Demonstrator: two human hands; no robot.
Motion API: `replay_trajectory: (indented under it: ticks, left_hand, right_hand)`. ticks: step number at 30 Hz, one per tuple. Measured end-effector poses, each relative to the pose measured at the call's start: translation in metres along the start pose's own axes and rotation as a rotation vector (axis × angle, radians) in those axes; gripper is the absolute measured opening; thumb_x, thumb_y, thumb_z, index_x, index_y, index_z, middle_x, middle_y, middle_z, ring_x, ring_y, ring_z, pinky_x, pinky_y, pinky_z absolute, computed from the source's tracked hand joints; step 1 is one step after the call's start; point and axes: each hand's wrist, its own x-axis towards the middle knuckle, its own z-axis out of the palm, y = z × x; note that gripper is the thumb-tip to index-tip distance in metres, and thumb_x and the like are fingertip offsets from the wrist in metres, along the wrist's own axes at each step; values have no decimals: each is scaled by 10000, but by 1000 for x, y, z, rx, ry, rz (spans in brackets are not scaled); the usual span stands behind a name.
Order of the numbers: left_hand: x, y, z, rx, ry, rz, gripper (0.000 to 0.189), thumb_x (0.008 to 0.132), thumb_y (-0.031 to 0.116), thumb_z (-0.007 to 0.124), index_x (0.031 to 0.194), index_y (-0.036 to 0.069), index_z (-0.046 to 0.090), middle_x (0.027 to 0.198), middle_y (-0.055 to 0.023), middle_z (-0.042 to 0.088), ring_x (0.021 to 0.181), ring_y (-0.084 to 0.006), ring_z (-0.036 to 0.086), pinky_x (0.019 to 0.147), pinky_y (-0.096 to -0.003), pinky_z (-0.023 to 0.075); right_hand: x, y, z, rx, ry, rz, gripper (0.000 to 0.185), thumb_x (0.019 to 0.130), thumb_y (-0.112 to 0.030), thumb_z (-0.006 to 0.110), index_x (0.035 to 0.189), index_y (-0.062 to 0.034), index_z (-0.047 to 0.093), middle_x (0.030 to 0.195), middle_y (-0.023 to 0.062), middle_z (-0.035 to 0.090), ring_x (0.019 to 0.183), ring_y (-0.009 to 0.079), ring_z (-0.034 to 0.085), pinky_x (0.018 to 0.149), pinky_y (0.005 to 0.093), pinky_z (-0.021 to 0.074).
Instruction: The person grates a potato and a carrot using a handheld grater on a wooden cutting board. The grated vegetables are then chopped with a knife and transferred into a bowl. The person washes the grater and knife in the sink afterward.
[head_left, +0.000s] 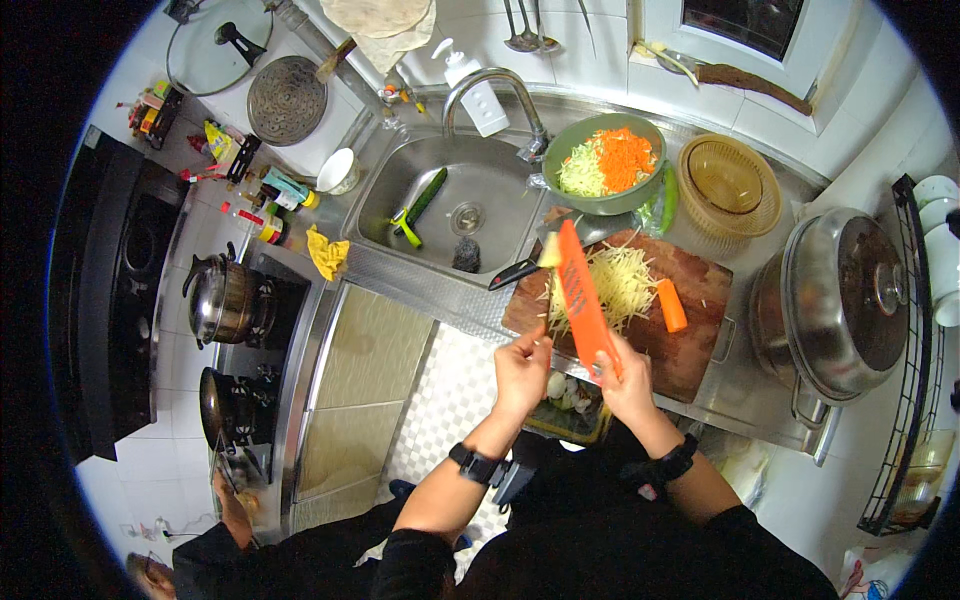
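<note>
My left hand (523, 375) pinches a thin dark utensil (548, 319) near the front-left of the wooden cutting board (694, 356); a pale yellow vegetable piece (550, 251) is at its far end. My right hand (628, 384) holds an orange slotted grater (577, 300) tilted over the board. Pale yellow shreds (619, 281) lie heaped beneath and beside the grater. Right of them is a carrot piece (671, 306). A black-handled knife (514, 274) lies at the board's far left, its blade partly hidden. Behind it, a green bowl (559, 191) holds orange and pale green shreds.
Left is a steel sink (405, 161) with a cucumber (429, 193), a green peeler (406, 225) and a dark scouring pad (466, 256). Amber bowls (769, 199) and a large lidded steamer pot (817, 300) stand right. Another person's arm (234, 510) is at the lower left by the stove.
</note>
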Motion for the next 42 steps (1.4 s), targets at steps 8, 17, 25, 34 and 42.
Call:
replay_trajectory:
  ticks: [8,17,25,34,42]
  left_hand:
    - [-46,-27,9,32,-64,106,314,943,82,612,1219,-68,634,642,51,542,551,-18,410,492,-214,357]
    - [7,-8,-8,-291,-90,-40,331,995,106,543,1304,-7,580,644,-4,555,391,-58,406,352,-217,304]
    - [-37,-18,-19,-180,-271,-125,394,1040,141,459,1415,22,475,650,-12,545,388,-58,389,371,-211,332]
    - [-29,-16,1,-55,-44,-109,392,1029,142,477,1396,5,501,598,32,482,419,-47,391,377,-226,329]
    - [-65,-16,5,-45,-231,-27,378,1017,135,505,1373,13,538,580,38,483,418,-43,388,390,-225,349]
  right_hand:
    - [10,8,-6,-12,118,-21,329,961,-62,546,1281,13,556,916,201,710,674,242,721,570,335,561]
    - [1,-6,-9,44,58,52,340,970,-53,538,1304,9,544,942,170,708,714,181,707,598,325,594]
    - [16,3,-12,99,214,-30,344,975,-49,526,1316,0,536,967,157,696,739,173,697,603,314,589]
    - [4,-2,0,-76,7,53,330,981,-75,544,1297,18,551,889,137,700,695,144,677,614,303,579]
    - [17,-2,-21,54,201,83,335,985,-37,513,1313,28,532,1017,113,696,797,129,666,630,278,588]
